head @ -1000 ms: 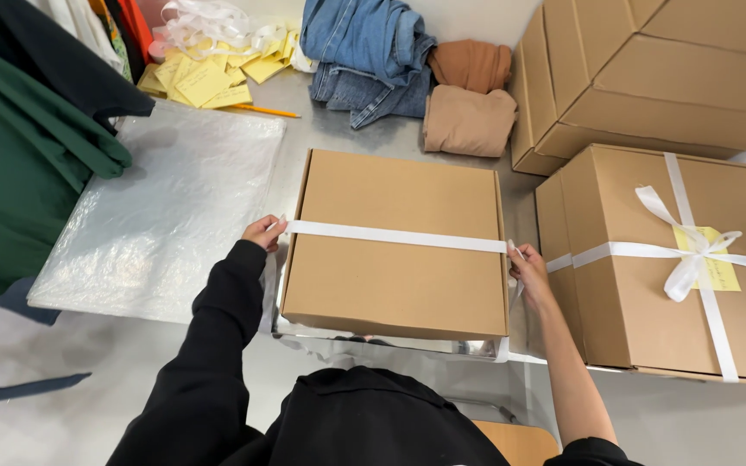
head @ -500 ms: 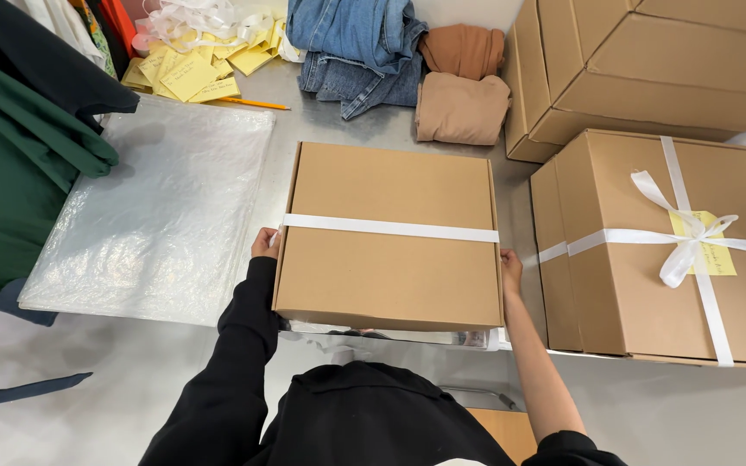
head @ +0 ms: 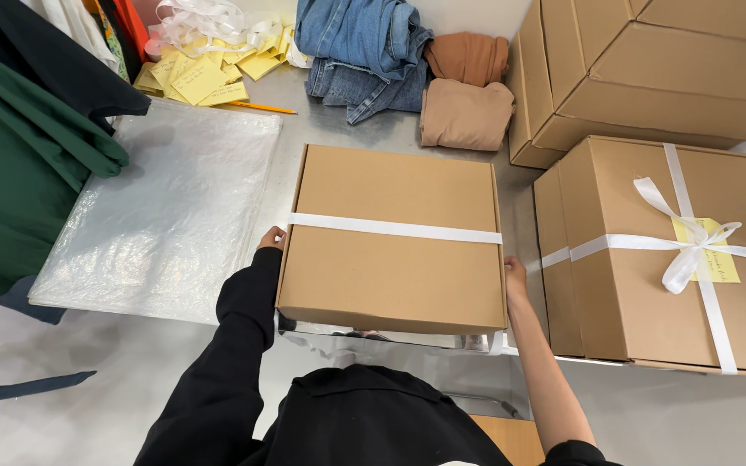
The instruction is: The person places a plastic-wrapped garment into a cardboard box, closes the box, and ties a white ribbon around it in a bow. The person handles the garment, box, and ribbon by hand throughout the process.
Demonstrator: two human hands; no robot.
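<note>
Both hands have slid lower along the matte cardboard box (head: 395, 237): left hand (head: 271, 239) and right hand (head: 515, 274) grip opposite sides, fingers curled beneath. Flat white ribbon (head: 395, 229) bands it, beside the bow-tied box (head: 641, 250).

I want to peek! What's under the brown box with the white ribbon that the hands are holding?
Under the lifted brown box you can see the shiny grey table and loose ribbon ends. Both hands, left hand and right hand, grip its sides. Its underside and inside stay hidden.
</note>
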